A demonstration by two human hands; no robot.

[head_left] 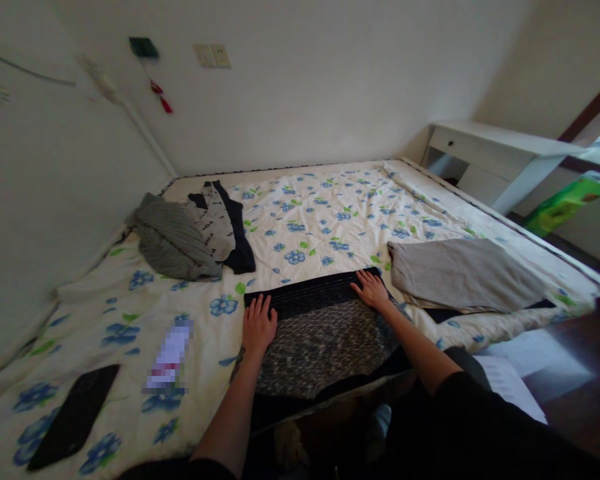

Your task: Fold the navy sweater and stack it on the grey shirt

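no readable writing anywhere, the left hand (259, 325) and right hand (371, 289) lie flat, fingers spread, on the dark ribbed band of the speckled sweater (320, 343) beneath them.

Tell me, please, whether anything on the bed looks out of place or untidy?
The grey garment near the wall lies crumpled in a heap beside the dark clothes, unlike the folded beige one. A black phone lies askew near the mattress edge. Both hands, left and right, press flat on the speckled garment.
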